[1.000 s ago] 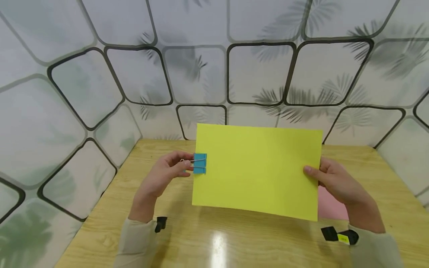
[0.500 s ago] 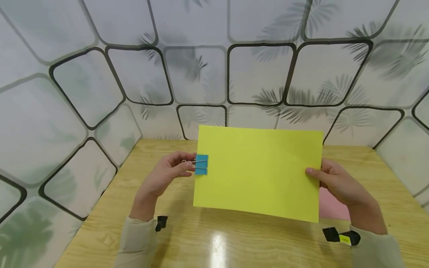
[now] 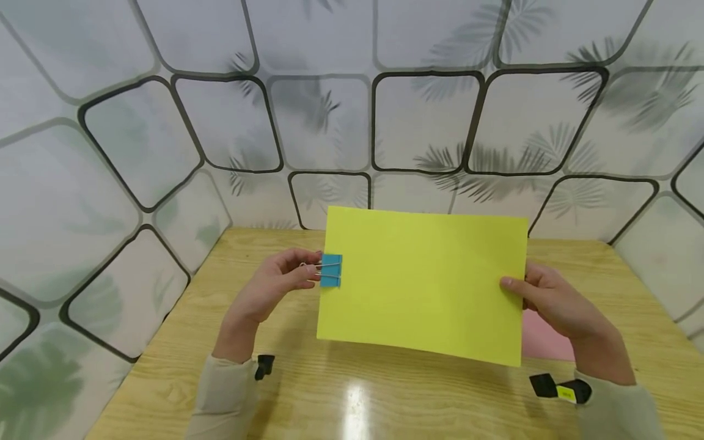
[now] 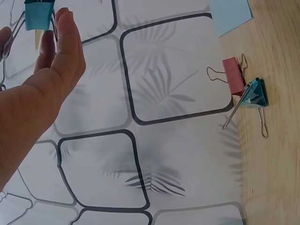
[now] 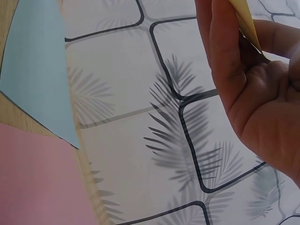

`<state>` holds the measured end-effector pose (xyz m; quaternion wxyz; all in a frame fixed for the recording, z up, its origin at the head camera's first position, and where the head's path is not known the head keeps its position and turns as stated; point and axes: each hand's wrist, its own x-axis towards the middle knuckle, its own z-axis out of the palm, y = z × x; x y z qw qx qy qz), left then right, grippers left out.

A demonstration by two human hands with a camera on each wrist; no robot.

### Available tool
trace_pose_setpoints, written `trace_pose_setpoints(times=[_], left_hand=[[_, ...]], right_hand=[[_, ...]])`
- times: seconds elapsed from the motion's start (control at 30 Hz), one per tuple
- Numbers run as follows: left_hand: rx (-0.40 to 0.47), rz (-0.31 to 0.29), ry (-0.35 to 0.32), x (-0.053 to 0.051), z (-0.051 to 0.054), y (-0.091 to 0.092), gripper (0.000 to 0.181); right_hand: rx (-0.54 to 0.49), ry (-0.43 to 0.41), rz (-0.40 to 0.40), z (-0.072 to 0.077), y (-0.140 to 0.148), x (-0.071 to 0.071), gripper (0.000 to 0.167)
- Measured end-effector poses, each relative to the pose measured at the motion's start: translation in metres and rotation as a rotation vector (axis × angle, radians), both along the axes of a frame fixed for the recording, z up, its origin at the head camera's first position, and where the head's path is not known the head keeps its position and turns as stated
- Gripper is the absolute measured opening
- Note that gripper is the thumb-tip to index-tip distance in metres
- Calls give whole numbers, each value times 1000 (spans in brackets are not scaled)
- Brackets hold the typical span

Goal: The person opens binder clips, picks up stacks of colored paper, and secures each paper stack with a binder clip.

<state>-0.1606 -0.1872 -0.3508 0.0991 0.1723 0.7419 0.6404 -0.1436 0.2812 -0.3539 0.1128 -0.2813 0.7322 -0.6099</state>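
Note:
A yellow sheet of paper [image 3: 423, 287] is held up above the table, facing me; whether it is one sheet or several I cannot tell. On its left edge sits a blue binder clip [image 3: 331, 271], its wire handles extending to the left. My left hand [image 3: 269, 284] pinches those handles between thumb and fingers; the left wrist view shows the clip [image 4: 38, 17] between the fingertips. At the paper's right edge, my right hand [image 3: 555, 299] grips with the thumb in front and the fingers behind, as the right wrist view also shows around the paper's edge [image 5: 247, 23].
Pink paper [image 3: 544, 336] lies on the wooden table [image 3: 440, 403], partly behind the yellow sheet. Light blue paper [image 5: 37, 70] lies beside it. A red binder clip [image 4: 233, 76] and a teal binder clip [image 4: 255, 93] stand on the table. Patterned wall covering [image 3: 330, 122] rises behind.
The paper and clip have shifted very slightly right and down at the left edge. Both hands keep the same grips.

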Motion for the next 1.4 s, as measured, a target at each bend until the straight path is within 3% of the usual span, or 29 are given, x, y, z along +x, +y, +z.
trace_pose_setpoints(times=[0.43,0.83,1.07,1.4], left_hand=[[-2,-16,1,0,-3,-3,37],[-83,-54,-24,-3,-6,-6,34],[-119,-86,-27,-5,-9,-8,38],[-156,-118,-34,-4,-12,-7,46]], right_hand=[[47,-14,-12,-5,1,2,35],[19,-54,92,-13,3,0,38],[64,-68,84,-16,3,2,33],[92,-71,140,-19,6,2,32]])
